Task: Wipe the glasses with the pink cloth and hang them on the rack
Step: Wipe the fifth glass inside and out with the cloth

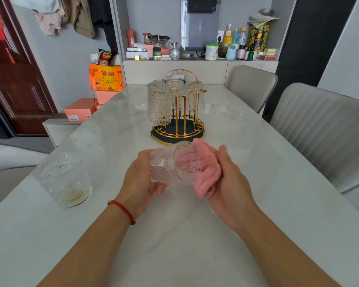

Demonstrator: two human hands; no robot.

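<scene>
Lying on its side above the white table (195, 245), a patterned glass (170, 164) is held between the person's two hands. The left hand (139, 181) wraps its curled fingers and thumb round the base end of the glass, with a red cord bracelet (122, 211) on that wrist. The right hand (228, 181) grips the pink cloth (205, 168), which is bunched against the open mouth of the glass and pushed partly inside it; pink shows through the clear wall. The right fingers are hidden behind the cloth, so how tightly they curl cannot be told, though the thumb lies along the cloth's upper edge. Just beyond the hands stands the gold wire rack (180, 121) on its dark round base, near the middle of the table. Several glasses hang upside down on its posts: one at the front left (159, 106), and others behind it (175, 85), partly hidden by one another so their exact count is unclear. At least one post at the right front of the rack stands bare (199, 100). To the left, well apart from the hands, another glass (63, 181) stands upright near the table's edge. Two grey padded chairs (319, 131) sit along the right side of the table, and a cluttered shelf (195, 50) of bottles and boxes fills the wall behind.
</scene>
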